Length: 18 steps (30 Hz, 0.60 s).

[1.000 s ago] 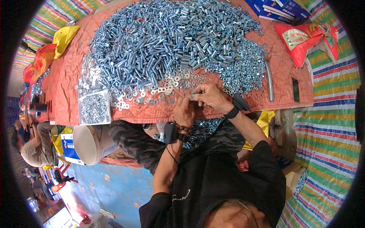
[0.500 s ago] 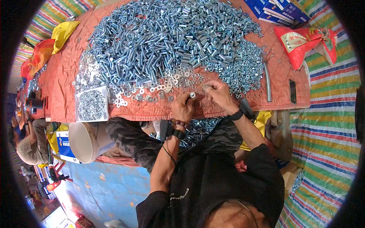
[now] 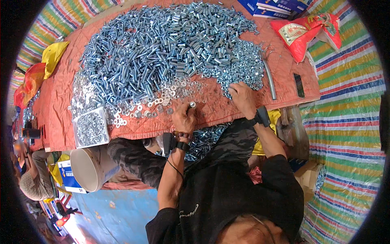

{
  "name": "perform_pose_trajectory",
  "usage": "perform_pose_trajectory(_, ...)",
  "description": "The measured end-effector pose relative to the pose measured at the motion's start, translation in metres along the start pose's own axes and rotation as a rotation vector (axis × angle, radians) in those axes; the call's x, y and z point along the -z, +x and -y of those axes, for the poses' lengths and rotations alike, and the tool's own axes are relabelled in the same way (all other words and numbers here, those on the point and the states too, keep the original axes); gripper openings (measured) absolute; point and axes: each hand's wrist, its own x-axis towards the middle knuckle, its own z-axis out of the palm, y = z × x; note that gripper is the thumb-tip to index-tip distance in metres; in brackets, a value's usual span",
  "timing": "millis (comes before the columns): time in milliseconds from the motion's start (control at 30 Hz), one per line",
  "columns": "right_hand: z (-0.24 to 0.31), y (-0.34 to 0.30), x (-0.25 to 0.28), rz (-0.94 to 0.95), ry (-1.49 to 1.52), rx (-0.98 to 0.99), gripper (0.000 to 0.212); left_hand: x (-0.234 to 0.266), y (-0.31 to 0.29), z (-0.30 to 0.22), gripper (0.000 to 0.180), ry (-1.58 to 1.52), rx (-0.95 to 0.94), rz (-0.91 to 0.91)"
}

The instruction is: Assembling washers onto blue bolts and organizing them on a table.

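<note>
One fastener [image 3: 192, 104], end-on to camera

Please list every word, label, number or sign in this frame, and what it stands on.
Wording is left uncopied; print shows here:
Black shirt: pale script on the chest.
Red bag: characters on a pale label.
Blue-and-white box, lower left: too small to read.
Blue boxes, upper right: too small to read.
Metal pile: no marks legible.

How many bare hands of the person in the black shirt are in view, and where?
2, both visible: the left hand, holding a small silvery metal fastener, is over the orange quilted cloth; the right hand is at the near edge of the bluish metal nuts.
</note>
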Motion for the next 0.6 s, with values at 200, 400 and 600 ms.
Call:
perform_pose_trajectory(200,0.014,0.029,-0.014,0.090,-0.272,0.021,0.019,-0.003,-0.002,0.009,0.012,0.028,-0.033,-0.012)
perform_pose_trajectory(400,0.011,0.035,-0.020,0.118,-0.346,0.065,0.020,-0.001,-0.001,0.007,0.013,0.065,0.003,0.010)
perform_pose_trajectory(600,0.049,0.020,-0.023,0.143,0.065,0.104,0.019,-0.001,0.000,0.006,0.015,0.046,-0.012,-0.009)
